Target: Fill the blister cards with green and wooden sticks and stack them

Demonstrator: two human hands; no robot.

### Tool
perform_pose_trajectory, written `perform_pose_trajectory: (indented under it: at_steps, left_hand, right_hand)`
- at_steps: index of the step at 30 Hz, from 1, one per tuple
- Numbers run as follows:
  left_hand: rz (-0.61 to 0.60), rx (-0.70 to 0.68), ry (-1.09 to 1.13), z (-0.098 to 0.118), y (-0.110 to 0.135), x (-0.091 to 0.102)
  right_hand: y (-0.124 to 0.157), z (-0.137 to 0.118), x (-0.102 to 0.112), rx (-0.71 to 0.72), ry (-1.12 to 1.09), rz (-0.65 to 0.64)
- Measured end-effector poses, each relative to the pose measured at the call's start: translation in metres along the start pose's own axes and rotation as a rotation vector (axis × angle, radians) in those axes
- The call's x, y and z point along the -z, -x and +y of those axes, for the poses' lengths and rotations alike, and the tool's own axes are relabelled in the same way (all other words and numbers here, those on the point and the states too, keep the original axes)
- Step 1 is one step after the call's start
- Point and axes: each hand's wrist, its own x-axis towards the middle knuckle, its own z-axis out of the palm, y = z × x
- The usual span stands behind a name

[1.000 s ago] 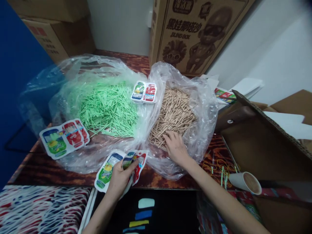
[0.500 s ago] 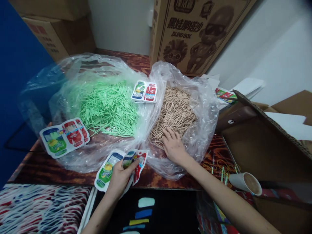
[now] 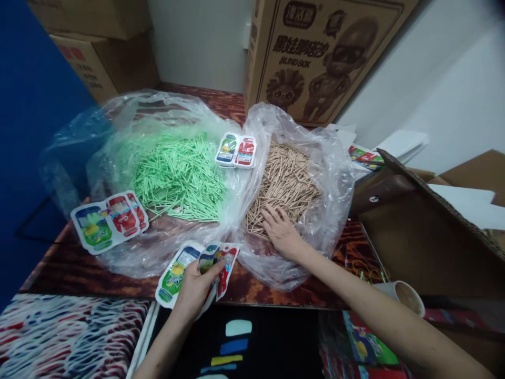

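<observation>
My left hand (image 3: 197,287) is closed on a folded printed card packet (image 3: 175,276), with green Sprite and red cola bottle shapes. My right hand (image 3: 283,231) lies on the pile of brown sticks (image 3: 286,181) in a clear plastic bag, its fingers spread over the near edge. Left of that pile, light green sticks (image 3: 179,176) fill another clear bag (image 3: 114,150). More card packets (image 3: 106,221) overlap at the left, some showing sticks behind clear windows. A small stack of the same cards (image 3: 235,151) rests between the two piles.
A tall cardboard box (image 3: 315,63) stands behind the bags, and others (image 3: 106,63) are stacked at back left. An open carton (image 3: 414,242) and a paper cup (image 3: 402,297) are on the right. Rows of red, white and blue edges (image 3: 71,337) fill the lower left.
The view has shifted slightly, so most things sit a little differently in the picture. My right hand still rests on the brown sticks; my left hand keeps its card packet.
</observation>
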Motion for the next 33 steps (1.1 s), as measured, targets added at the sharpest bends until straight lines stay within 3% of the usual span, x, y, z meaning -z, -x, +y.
perform_pose_trajectory:
  at_steps: [6,11,15,18,21,23,26,29,33]
  left_hand:
    - [0.014,0.019,0.036,0.002,0.002,0.002]
    - [0.028,0.05,0.036,0.007,0.002,0.002]
    - [0.027,0.083,0.022,0.01,0.002,-0.003]
    - [0.023,0.078,0.036,0.008,0.0,-0.006]
    - [0.016,0.089,0.034,0.005,-0.002,-0.006]
    - [0.027,0.099,0.03,0.004,-0.002,-0.005]
    - [0.028,0.11,0.029,0.005,-0.002,-0.005]
    - [0.024,0.106,0.03,0.005,-0.002,-0.006]
    - [0.035,0.103,0.017,0.008,-0.002,-0.008]
  right_hand:
    - [-0.008,0.01,0.001,0.029,-0.083,0.042]
    - [-0.013,0.022,0.018,-0.137,-0.395,0.161]
    - [-0.026,0.034,0.028,-0.405,-0.822,0.19]
    - [-0.036,0.046,0.029,-0.583,-1.309,0.229]
    - [-0.039,0.057,0.031,-0.667,-1.753,0.21]
    - [-0.039,0.064,0.035,-0.671,-1.915,0.18]
    - [-0.037,0.07,0.043,-0.618,-1.952,0.126]
    - [-0.039,0.072,0.05,-0.582,-1.786,0.116]
    - [-0.047,0.076,0.057,-0.586,-1.653,0.304]
